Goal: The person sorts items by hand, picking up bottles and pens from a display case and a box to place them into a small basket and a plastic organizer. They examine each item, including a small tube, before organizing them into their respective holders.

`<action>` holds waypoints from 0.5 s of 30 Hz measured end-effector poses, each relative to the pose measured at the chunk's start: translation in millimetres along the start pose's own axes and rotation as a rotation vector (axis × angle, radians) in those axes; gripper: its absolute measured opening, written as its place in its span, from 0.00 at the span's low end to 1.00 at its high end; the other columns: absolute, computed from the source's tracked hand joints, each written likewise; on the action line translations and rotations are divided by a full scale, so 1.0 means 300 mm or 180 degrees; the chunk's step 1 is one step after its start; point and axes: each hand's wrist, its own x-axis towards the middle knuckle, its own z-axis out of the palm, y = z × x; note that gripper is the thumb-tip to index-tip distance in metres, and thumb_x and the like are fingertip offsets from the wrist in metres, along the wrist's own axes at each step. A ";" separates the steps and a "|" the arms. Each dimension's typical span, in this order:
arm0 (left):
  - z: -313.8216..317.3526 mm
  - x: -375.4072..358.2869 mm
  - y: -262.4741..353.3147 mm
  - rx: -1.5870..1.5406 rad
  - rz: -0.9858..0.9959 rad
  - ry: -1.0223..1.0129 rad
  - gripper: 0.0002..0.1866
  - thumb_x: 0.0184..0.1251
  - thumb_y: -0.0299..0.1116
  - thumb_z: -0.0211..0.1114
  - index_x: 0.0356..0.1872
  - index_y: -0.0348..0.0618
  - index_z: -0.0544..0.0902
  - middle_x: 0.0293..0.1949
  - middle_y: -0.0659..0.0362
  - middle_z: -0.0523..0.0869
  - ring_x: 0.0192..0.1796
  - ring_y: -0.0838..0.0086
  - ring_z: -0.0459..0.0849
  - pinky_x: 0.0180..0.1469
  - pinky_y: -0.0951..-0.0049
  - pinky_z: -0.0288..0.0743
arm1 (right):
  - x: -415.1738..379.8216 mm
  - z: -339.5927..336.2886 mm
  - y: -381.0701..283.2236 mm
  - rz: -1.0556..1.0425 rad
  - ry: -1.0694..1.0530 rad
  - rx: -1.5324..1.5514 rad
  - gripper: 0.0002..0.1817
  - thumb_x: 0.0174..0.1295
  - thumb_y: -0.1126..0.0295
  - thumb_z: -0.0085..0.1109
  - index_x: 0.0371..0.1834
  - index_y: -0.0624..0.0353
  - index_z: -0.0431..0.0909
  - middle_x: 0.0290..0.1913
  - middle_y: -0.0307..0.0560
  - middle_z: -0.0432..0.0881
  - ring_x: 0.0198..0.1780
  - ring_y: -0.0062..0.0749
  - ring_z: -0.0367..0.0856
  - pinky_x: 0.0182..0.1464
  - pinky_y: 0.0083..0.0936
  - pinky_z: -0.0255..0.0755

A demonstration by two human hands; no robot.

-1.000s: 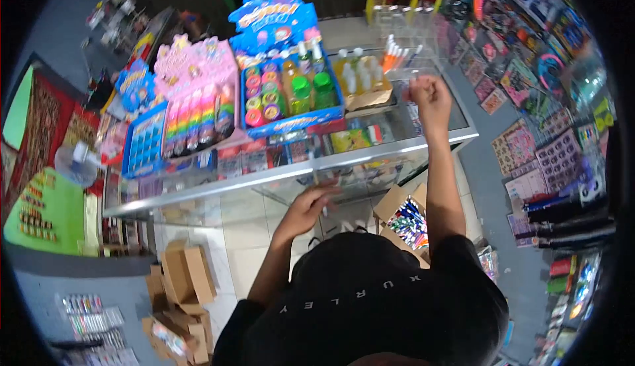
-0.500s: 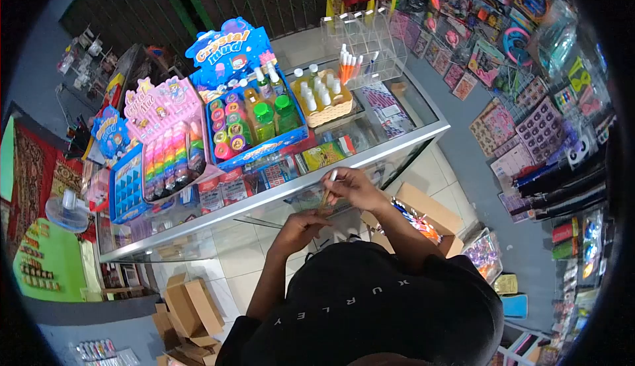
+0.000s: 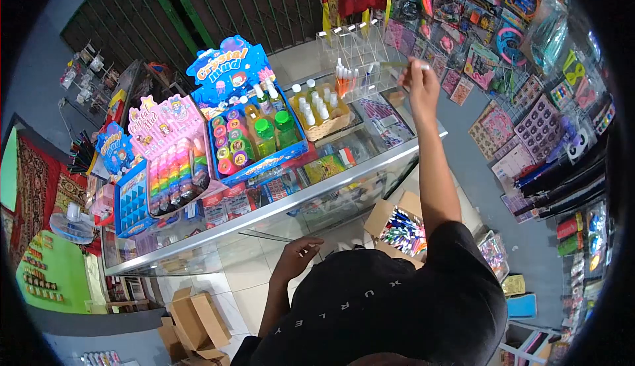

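My right hand (image 3: 422,85) is stretched forward over the far right end of the glass counter (image 3: 350,167). Its fingers pinch a slim pen (image 3: 395,65) with a dark yellowish barrel and a white end, pointing left toward the clear acrylic pen stand (image 3: 367,55). Several orange pens (image 3: 344,81) with white tops stand upright in one compartment of that stand. Near my body, on the near side of the counter, my left hand (image 3: 299,258) hangs with its fingers loosely bent and apart; nothing shows in it.
On the counter are a basket of white-capped bottles (image 3: 321,124), a blue Crystal Mud display box (image 3: 261,167) and a pink one (image 3: 169,124). Below stand a carton of colourful pens (image 3: 403,230) and a brown cardboard box (image 3: 202,316). Hanging packaged goods (image 3: 542,128) cover the right wall.
My right hand has moved away from my left, up and forward to the pen stand, carrying the pen. My left hand has let go and stays low, its fingers opened.
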 end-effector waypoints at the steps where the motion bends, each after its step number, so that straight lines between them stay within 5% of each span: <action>1: -0.002 -0.004 0.002 0.0027 -0.0043 0.0042 0.10 0.68 0.29 0.66 0.48 0.47 0.86 0.45 0.60 0.88 0.38 0.77 0.83 0.38 0.76 0.75 | 0.042 0.028 0.000 -0.0254 -0.0099 -0.0225 0.16 0.74 0.60 0.53 0.44 0.63 0.80 0.30 0.37 0.79 0.31 0.22 0.79 0.35 0.20 0.72; 7: -0.014 -0.024 0.014 0.0105 0.0101 0.0167 0.10 0.67 0.29 0.67 0.49 0.47 0.86 0.41 0.59 0.88 0.36 0.75 0.83 0.37 0.75 0.76 | 0.179 0.241 0.017 -0.0745 -0.0657 -0.1154 0.17 0.70 0.57 0.57 0.41 0.63 0.81 0.25 0.45 0.80 0.28 0.24 0.77 0.33 0.27 0.70; 11: -0.013 -0.057 0.001 0.0046 0.0056 0.0340 0.10 0.67 0.29 0.67 0.49 0.47 0.86 0.42 0.59 0.88 0.37 0.75 0.83 0.37 0.75 0.76 | 0.248 0.331 0.088 -0.0720 -0.1201 -0.1385 0.18 0.68 0.56 0.58 0.38 0.64 0.80 0.26 0.51 0.81 0.29 0.36 0.80 0.33 0.33 0.71; 15: -0.013 -0.096 -0.026 0.0014 -0.0055 0.0443 0.11 0.68 0.30 0.67 0.49 0.47 0.86 0.44 0.59 0.88 0.37 0.75 0.83 0.38 0.75 0.76 | 0.283 0.400 0.163 -0.0960 -0.1613 -0.1917 0.19 0.64 0.55 0.62 0.43 0.63 0.81 0.28 0.52 0.83 0.33 0.38 0.84 0.38 0.35 0.74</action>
